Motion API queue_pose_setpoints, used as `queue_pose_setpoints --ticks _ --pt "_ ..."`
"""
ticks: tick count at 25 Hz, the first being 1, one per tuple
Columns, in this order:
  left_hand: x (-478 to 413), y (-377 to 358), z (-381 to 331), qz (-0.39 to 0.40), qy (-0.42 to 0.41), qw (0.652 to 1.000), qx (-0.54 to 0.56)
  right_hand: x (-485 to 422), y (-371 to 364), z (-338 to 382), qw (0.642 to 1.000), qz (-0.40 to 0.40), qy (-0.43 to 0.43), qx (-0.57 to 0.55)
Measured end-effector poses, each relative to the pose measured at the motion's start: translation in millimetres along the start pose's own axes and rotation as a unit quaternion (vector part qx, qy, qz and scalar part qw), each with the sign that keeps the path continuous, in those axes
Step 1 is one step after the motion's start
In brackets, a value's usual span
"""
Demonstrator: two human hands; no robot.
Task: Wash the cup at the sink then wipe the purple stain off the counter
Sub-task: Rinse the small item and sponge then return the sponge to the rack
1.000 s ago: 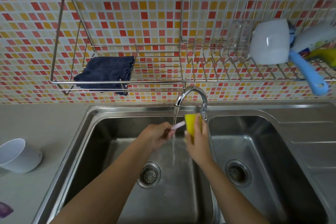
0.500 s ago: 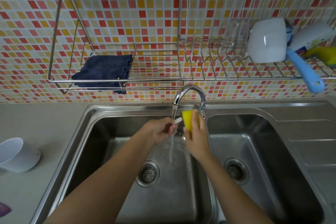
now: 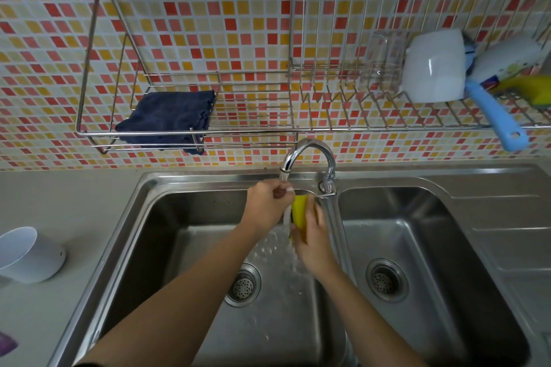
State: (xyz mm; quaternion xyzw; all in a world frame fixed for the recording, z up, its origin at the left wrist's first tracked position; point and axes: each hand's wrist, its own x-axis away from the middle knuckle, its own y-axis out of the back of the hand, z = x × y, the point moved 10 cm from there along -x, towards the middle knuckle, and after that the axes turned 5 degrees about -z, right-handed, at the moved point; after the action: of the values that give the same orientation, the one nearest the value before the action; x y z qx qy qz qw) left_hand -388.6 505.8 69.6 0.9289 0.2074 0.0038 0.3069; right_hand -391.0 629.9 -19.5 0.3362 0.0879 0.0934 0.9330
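White cup on its side on grey counter, mouth leftward

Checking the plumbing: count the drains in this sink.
2. One drain lies in the left basin, beside the running water; the other drain lies in the right basin. Arms hide part of the sink.

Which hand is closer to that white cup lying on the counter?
The left hand. It is under the faucet, on the side toward the white cup. The right hand, holding the yellow sponge, is farther right. Neither touches the cup.
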Motion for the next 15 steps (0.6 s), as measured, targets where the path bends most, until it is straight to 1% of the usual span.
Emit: queue_pose_setpoints --ticks 4,7,9,10,12,13,15 --pt "-3.1 -0.7 7.1 0.000 0.008 1.000 -0.029 11.1 -7.1 -8.2 0.998 -0.004 -0.042 -0.038" --pt "-5.7 -1.0 8.3 0.007 0.004 0.999 -0.042 2.9 1.5 2.1 0.997 -0.042 -0.037 -0.058" --pt "-7.3 4.9 8.3 -0.021 0.007 0.999 -0.050 0.0 5.7 4.7 0.997 -0.062 -0.028 -0.040" --pt "-8.1 9.0 13.0 -0.041 0.035 0.998 -0.034 0.3 6.7 4.0 0.997 -0.069 -0.030 -0.030" --pt "-6.9 9.4 33.9 -0.047 0.144 0.987 0.047 2.3 11.8 7.4 0.996 -0.087 -0.023 -0.019" --pt "-3.5 5.4 44.1 -0.031 0.199 0.976 0.083 1.6 15.8 11.5 0.995 -0.099 -0.008 -0.014" --pt "2.1 -4.3 56.8 0.010 0.261 0.957 0.124 -2.5 28.2 16.3 0.991 -0.131 0.010 0.002"
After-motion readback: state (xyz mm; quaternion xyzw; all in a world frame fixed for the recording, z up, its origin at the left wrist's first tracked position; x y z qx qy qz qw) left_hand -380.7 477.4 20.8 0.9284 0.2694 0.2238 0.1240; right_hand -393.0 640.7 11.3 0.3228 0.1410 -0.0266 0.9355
